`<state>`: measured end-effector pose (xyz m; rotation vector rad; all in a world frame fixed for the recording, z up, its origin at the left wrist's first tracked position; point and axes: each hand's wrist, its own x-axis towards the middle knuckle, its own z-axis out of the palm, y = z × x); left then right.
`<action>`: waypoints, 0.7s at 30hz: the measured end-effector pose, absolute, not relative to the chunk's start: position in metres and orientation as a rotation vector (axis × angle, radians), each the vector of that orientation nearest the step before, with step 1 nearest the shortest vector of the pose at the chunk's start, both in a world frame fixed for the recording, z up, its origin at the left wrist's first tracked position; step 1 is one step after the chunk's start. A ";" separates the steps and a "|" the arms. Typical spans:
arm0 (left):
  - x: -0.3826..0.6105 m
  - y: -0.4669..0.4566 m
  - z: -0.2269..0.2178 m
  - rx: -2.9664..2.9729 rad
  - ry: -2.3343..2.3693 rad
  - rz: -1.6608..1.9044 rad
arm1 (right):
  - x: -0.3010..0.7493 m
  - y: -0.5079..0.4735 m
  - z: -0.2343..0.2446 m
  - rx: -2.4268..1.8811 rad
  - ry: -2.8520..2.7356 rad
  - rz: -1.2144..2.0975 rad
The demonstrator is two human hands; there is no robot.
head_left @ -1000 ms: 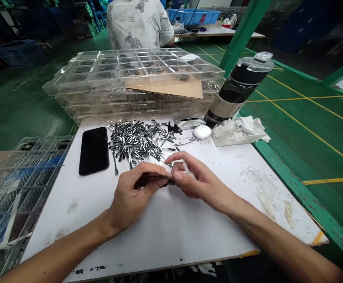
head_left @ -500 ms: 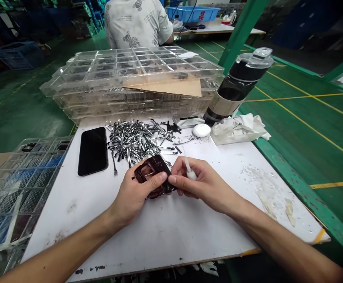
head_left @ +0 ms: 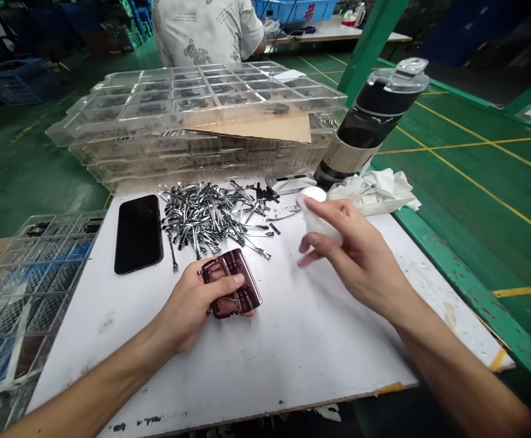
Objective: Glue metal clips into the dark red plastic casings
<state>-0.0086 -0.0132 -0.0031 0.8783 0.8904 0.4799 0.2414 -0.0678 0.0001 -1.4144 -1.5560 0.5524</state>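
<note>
The white table point(head_left: 320, 359) carries stacked clear plastic trays point(head_left: 192, 109) at its far edge, with a heap of chrome metal parts point(head_left: 210, 219) lying closer, within easy reach. Near the middle, the left hand point(head_left: 187, 304) curls around a glossy maroon frame point(head_left: 231, 283), apparently steadying it on the tabletop. The right hand point(head_left: 356, 255) hangs half open above, a pale scrap point(head_left: 317, 222), perhaps tissue, at its fingers.

Green floor point(head_left: 41, 158) w/ yellow lines point(head_left: 488, 193)

White workbench point(head_left: 292, 359): black smartphone point(head_left: 138, 234), heap of chrome metal parts point(head_left: 210, 219), stacked clear plastic trays point(head_left: 192, 152).
</note>
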 end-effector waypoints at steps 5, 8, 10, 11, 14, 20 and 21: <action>-0.011 -0.010 -0.003 0.909 0.860 0.383 | 0.236 -0.073 0.009 -1.261 -1.256 0.645; -0.012 -0.009 -0.002 0.934 0.850 0.358 | 0.233 -0.074 0.011 -1.062 -1.118 0.608; -0.012 -0.009 -0.002 0.932 0.854 0.344 | 0.230 -0.076 0.010 -1.010 -1.100 0.660; -0.012 -0.009 -0.001 0.926 0.857 0.341 | 0.227 -0.077 0.009 -1.013 -1.103 0.713; -0.010 -0.009 0.000 0.900 0.862 0.347 | 0.219 -0.080 0.008 -1.048 -1.120 0.827; -0.007 -0.010 0.001 0.937 0.905 0.341 | 0.215 -0.080 0.005 -1.096 -1.140 0.832; -0.007 -0.010 0.001 0.945 0.910 0.341 | 0.216 -0.079 0.004 -1.097 -1.142 0.842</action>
